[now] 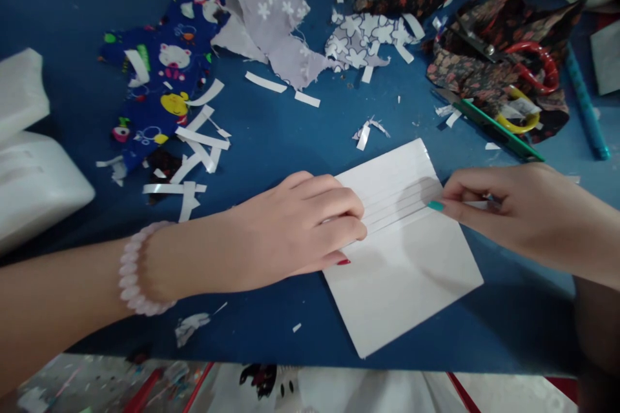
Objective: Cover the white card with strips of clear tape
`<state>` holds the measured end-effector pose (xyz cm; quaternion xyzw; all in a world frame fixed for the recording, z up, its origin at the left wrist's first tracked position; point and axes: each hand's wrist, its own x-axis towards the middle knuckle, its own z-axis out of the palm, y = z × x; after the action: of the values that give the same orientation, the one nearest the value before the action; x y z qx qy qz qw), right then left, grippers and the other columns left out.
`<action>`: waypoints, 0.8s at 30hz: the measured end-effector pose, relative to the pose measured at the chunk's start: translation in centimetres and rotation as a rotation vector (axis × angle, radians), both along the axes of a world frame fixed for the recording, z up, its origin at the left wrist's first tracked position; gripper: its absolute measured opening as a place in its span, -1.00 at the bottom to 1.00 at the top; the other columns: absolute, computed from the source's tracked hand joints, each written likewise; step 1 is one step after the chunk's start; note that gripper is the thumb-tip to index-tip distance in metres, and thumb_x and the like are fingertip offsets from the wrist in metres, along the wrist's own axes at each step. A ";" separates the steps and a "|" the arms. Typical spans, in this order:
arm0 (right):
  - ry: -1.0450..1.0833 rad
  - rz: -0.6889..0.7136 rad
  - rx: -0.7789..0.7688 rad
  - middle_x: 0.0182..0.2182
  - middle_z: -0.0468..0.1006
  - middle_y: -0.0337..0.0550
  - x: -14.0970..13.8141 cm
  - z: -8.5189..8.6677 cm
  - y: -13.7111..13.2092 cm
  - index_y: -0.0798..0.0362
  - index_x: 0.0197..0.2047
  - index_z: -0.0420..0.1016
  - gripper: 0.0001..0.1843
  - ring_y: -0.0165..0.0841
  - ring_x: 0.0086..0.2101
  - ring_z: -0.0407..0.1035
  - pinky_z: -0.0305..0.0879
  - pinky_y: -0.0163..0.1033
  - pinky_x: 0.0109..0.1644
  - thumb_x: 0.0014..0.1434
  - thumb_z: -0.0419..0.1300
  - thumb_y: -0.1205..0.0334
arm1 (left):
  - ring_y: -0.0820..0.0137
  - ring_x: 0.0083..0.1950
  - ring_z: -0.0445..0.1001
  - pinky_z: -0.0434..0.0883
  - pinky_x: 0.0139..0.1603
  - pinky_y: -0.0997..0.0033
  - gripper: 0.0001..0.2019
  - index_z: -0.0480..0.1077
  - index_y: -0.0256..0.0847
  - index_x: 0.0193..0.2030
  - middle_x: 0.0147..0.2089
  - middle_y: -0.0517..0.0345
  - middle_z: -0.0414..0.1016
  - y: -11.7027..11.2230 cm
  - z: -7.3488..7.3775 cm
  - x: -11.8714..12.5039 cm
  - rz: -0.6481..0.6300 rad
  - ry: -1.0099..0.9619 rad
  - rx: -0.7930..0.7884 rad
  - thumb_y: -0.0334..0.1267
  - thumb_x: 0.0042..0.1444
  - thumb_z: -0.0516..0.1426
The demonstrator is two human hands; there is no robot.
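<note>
A white card (411,290) lies tilted on the blue tabletop, with several narrow parallel strips or creases (400,203) running across its upper half. My left hand (295,226) rests over the card's left edge, its bent fingers close together and pressing on the strips. At the right edge, my right hand (508,206) pinches the end of a thin white paper strip (477,204) between thumb and fingers. Most of that strip's end is hidden by the fingers. The left fingertips cover the strips' other ends.
Paper offcuts (203,135) and fabric scraps (271,19) are scattered beyond my hands. Scissors (513,64), a green cutter (504,132) and a blue pen (586,103) lie at the right. A white plastic object (39,187) stands at the left. The table's near edge runs below the card.
</note>
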<state>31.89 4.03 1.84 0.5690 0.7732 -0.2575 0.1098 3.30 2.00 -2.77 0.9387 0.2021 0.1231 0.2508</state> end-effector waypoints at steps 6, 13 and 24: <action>0.002 -0.007 -0.003 -0.74 0.32 -0.35 -0.2 0.2 0.0 -0.06 -0.52 0.40 -0.68 -0.45 -0.71 0.13 -0.03 -0.25 -0.53 0.12 0.08 -0.06 | 0.27 0.06 0.32 0.14 -0.06 0.27 -0.91 0.31 -0.18 -0.06 0.01 0.09 0.41 -0.1 -0.2 0.0 -0.007 -0.003 0.000 -0.32 0.33 0.12; 0.014 -0.010 0.007 -0.75 0.32 -0.36 0.0 -0.1 0.1 -0.08 -0.49 0.42 -0.69 -0.43 -0.71 0.14 -0.07 -0.25 -0.54 0.12 0.08 -0.07 | 0.27 0.08 0.32 0.15 -0.03 0.27 -0.92 0.31 -0.18 -0.04 0.03 0.08 0.41 0.0 -0.2 -0.2 -0.012 -0.001 -0.009 -0.32 0.36 0.07; 0.000 0.005 0.005 -0.72 0.34 -0.35 0.3 -0.1 0.0 -0.07 -0.47 0.40 -0.67 -0.44 -0.70 0.13 -0.05 -0.25 -0.54 0.15 0.06 -0.09 | 0.28 0.07 0.36 0.18 -0.03 0.28 -0.92 0.32 -0.17 -0.05 0.02 0.10 0.44 0.0 -0.3 -0.1 -0.012 -0.005 -0.010 -0.30 0.35 0.09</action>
<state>32.19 4.05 1.71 0.5672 0.7754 -0.2552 0.1090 3.21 1.96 -3.09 0.9382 0.1966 0.1228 0.2569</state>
